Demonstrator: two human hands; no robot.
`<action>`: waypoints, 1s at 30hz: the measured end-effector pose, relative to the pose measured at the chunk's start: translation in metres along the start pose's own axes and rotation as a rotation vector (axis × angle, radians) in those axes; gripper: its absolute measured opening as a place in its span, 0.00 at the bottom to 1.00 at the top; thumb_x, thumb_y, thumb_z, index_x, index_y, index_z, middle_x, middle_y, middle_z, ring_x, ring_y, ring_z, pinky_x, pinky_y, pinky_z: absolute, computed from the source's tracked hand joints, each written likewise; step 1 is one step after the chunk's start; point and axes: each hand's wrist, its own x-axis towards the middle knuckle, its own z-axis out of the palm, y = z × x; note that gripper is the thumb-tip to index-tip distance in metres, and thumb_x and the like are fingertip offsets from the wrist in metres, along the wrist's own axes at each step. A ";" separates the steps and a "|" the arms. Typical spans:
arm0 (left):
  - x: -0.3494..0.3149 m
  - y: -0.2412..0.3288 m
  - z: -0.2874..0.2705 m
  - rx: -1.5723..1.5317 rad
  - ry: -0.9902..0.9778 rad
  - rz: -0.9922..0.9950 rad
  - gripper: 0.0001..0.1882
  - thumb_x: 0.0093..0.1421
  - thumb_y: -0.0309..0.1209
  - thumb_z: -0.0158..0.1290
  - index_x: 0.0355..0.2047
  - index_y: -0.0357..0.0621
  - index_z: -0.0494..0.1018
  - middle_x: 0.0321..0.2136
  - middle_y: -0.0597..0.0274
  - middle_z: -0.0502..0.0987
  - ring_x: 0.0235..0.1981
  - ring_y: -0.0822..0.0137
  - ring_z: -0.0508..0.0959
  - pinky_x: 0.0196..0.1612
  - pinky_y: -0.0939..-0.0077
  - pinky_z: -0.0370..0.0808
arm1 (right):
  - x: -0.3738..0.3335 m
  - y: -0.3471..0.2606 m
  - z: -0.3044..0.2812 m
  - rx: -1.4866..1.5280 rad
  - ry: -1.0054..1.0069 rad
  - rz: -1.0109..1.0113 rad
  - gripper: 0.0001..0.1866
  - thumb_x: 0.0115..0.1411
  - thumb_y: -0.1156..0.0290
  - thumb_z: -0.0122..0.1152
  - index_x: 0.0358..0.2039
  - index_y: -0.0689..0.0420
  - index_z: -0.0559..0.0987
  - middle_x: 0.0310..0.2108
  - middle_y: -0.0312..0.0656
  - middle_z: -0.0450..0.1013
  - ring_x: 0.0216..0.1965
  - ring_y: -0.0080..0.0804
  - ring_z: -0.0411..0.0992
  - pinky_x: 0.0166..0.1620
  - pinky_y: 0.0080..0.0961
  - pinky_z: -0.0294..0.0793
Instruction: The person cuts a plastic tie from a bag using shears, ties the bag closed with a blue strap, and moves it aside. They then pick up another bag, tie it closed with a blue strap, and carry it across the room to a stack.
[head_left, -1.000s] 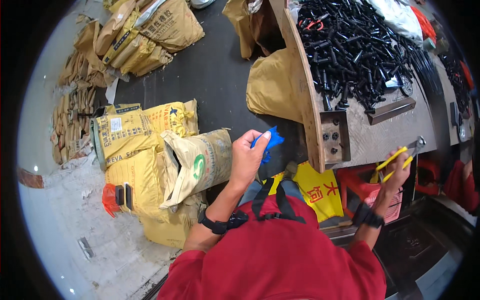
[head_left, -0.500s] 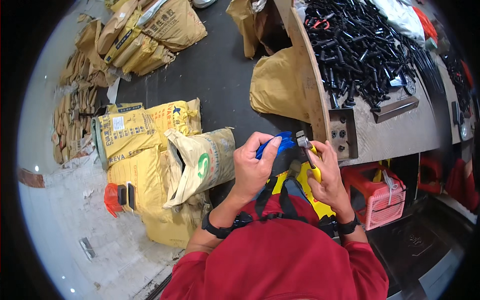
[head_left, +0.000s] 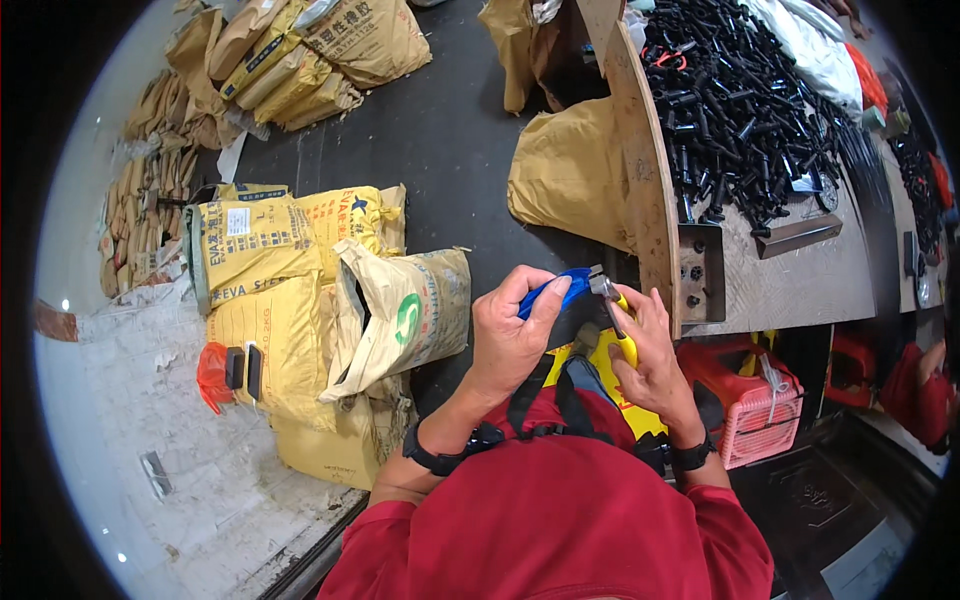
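Observation:
Held between the thumb and fingers of my left hand (head_left: pixel 508 330) is a flat, glossy blue plastic-looking piece (head_left: pixel 574 290); its exact kind I cannot make out. My right hand (head_left: pixel 655 365) is wrapped round the yellow-and-black handles of a pair of cutting pliers (head_left: pixel 629 350). The metal head of the pliers meets the right end of the blue piece, and how far the jaws enclose it is hard to see. Both hands are in front of my chest, left of the workbench edge.
On the right, a workbench (head_left: pixel 770 290) carries a heap of black tubular parts (head_left: pixel 740 120) and a metal tray (head_left: pixel 702 275). Under it stands a red plastic stool (head_left: pixel 735 390). Yellow-brown sacks (head_left: pixel 270 330) are piled on the left. A wooden board (head_left: pixel 650 170) edges the bench.
The pliers' head has come to the end of the blue piece, from which it stood slightly apart. The blue piece looks narrower and tilted differently. The whole view has shifted a little.

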 end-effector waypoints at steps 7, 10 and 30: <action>-0.004 -0.001 0.000 0.010 -0.003 0.017 0.07 0.54 0.30 0.53 0.24 0.38 0.71 0.14 0.71 0.67 0.18 0.82 0.63 0.20 0.85 0.60 | -0.004 -0.002 0.006 0.024 -0.017 -0.013 0.29 0.41 0.80 0.51 0.50 0.59 0.65 0.52 0.49 0.57 0.53 0.45 0.58 0.58 0.55 0.37; -0.006 -0.001 0.000 0.015 -0.006 0.015 0.07 0.54 0.30 0.53 0.25 0.38 0.71 0.14 0.70 0.67 0.18 0.82 0.63 0.20 0.85 0.60 | -0.005 -0.002 0.004 0.023 0.000 -0.014 0.29 0.42 0.79 0.51 0.50 0.59 0.65 0.52 0.49 0.57 0.53 0.45 0.58 0.57 0.56 0.37; -0.006 0.001 0.012 -0.025 -0.014 -0.029 0.08 0.55 0.30 0.52 0.25 0.38 0.71 0.16 0.70 0.70 0.20 0.82 0.65 0.22 0.85 0.63 | -0.010 -0.002 0.007 0.078 0.016 0.003 0.25 0.45 0.79 0.53 0.47 0.58 0.66 0.43 0.48 0.61 0.49 0.46 0.60 0.58 0.54 0.39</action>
